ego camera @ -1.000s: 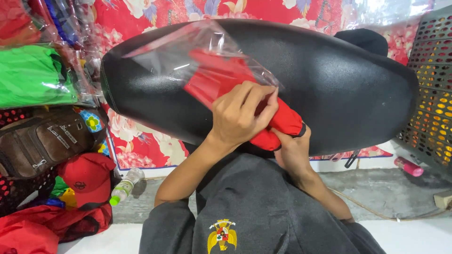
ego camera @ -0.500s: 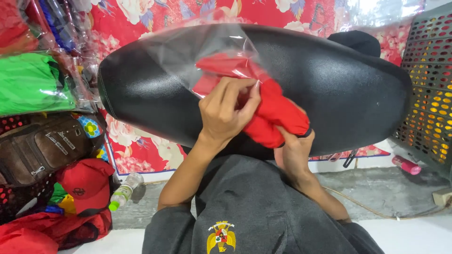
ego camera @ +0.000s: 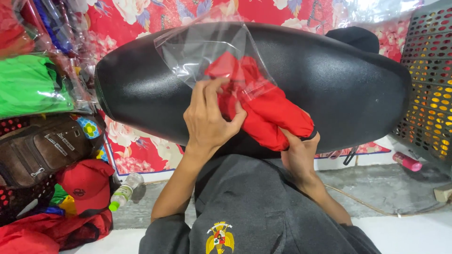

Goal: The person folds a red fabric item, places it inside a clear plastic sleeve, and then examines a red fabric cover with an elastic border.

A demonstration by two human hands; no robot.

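Observation:
A folded red umbrella (ego camera: 273, 113) lies across a big black padded seat (ego camera: 348, 89), its far end partly inside a clear plastic bag (ego camera: 202, 51). My left hand (ego camera: 209, 117) rests on the umbrella and pinches the bag's open edge against it. Below the seat's near edge, my right hand (ego camera: 299, 153) grips the umbrella's near end from underneath.
Bagged green cloth (ego camera: 28, 84) and a brown bag (ego camera: 42, 150) are stacked at the left, with a red cap (ego camera: 87, 183) and a small bottle (ego camera: 123, 192) on the floor. A perforated crate (ego camera: 431, 84) stands at the right. A red floral cloth (ego camera: 141, 146) hangs behind.
The umbrella has slid further into the clear bag, and my left hand has shifted along it toward the bag's opening. The right hand stays at the near end.

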